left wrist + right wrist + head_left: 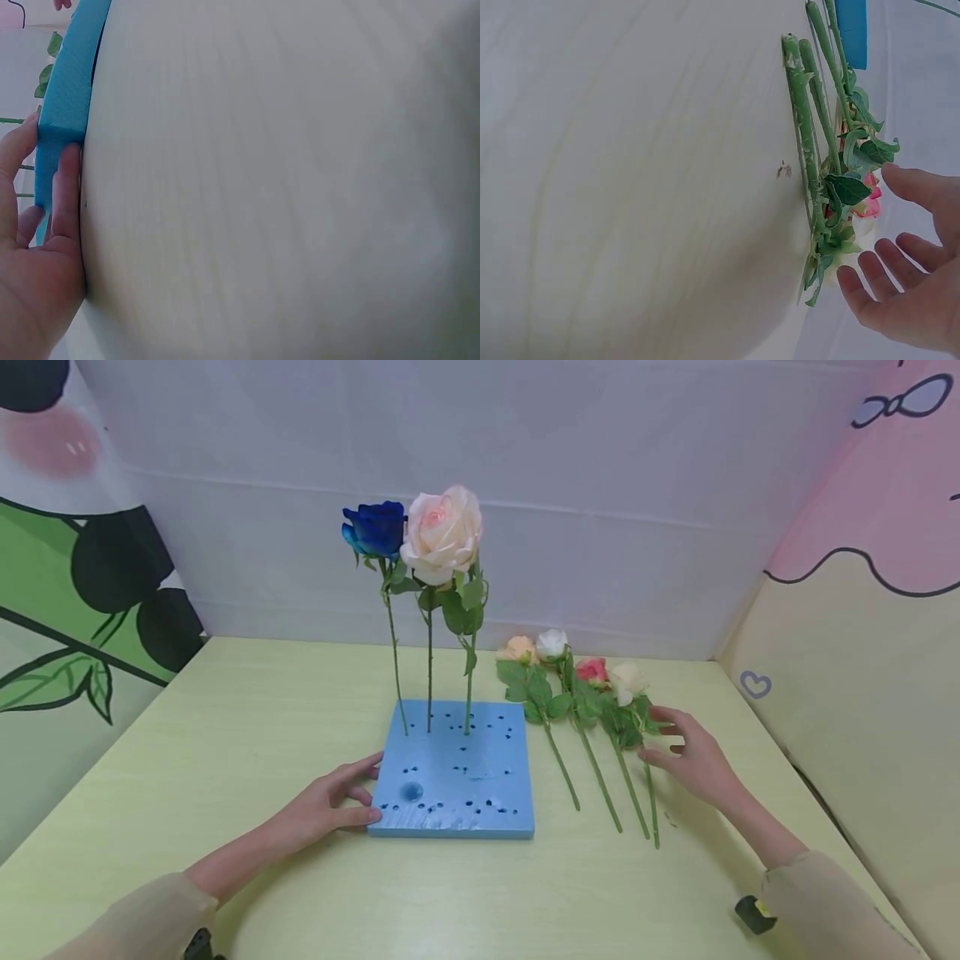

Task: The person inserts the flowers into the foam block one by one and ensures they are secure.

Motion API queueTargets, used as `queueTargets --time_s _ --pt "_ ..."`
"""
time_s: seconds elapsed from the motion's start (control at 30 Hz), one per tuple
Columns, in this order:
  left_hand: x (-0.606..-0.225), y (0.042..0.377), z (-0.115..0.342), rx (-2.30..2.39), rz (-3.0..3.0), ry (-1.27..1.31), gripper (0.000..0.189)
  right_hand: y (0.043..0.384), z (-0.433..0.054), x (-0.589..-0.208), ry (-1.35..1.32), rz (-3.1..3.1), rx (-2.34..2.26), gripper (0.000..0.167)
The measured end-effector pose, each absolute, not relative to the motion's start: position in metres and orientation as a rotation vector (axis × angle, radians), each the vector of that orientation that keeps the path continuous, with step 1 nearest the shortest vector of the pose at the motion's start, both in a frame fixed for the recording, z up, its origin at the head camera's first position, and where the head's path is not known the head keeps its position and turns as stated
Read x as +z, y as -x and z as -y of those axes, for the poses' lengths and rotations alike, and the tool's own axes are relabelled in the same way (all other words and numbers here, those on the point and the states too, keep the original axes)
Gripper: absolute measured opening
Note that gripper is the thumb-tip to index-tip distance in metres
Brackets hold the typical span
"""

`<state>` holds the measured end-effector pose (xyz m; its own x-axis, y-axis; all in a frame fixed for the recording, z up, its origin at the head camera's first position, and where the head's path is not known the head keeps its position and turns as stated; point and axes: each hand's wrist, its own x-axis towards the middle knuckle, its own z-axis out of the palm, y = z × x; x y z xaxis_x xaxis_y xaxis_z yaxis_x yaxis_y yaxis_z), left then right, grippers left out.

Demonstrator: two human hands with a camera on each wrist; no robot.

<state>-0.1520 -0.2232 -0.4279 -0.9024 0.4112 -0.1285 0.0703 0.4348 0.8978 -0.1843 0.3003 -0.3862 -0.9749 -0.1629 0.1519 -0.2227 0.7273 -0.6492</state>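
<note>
My left hand (331, 800) holds the left edge of a blue foam board (491, 785), thumb at the near corner and fingers along the side. In the left wrist view the fingers (67, 187) lie against the blue edge. Upright in the board's far part stand a blue rose (377, 529) and a large pale pink rose (444, 535), among three stems. My right hand (693, 758) is beside a lying cream rose (627, 682), thumb and fingers spread around its leaves. In the right wrist view a gap shows between thumb and fingers (881, 274), with nothing gripped.
Left of the cream rose lie a red-pink rose (592, 671), a white rose (552, 643) and a peach rose (519, 649), stems toward me. The board has many small holes and one larger round hollow (411, 792). A pale cloth wall (600, 543) stands behind the table.
</note>
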Motion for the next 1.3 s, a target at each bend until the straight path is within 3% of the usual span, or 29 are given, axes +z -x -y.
queueTargets --time_s 0.67,1.3 --pt "-0.427 0.152 0.222 1.454 -2.356 -0.395 0.086 0.186 -0.305 -0.391 -0.301 2.954 1.062 0.076" --pt "-0.428 0.152 0.223 1.517 -2.295 -0.391 0.086 0.192 -0.306 -0.398 -0.362 3.052 1.028 0.068"
